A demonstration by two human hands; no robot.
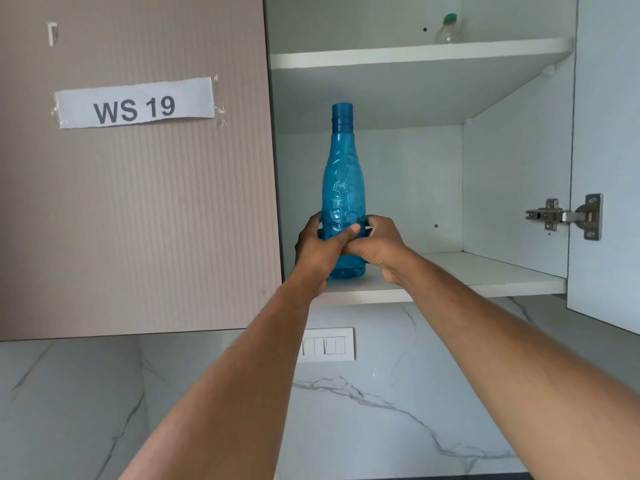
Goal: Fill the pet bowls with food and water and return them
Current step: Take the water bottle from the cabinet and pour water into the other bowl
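- Standing upright on the lower shelf (485,275) of the open cupboard: blue bottle (343,188), uncapped.
- Left hand (320,245) grips its base from 9 o'clock.
- Right hand (375,245) grips from 3 o'clock, thumbs meeting in front.

The blue bottle (343,188) is translucent plastic with a faceted, embossed body and a ribbed, uncapped neck. It stands upright on the cabinet's lower shelf (485,275), near the shelf's front edge and left end.
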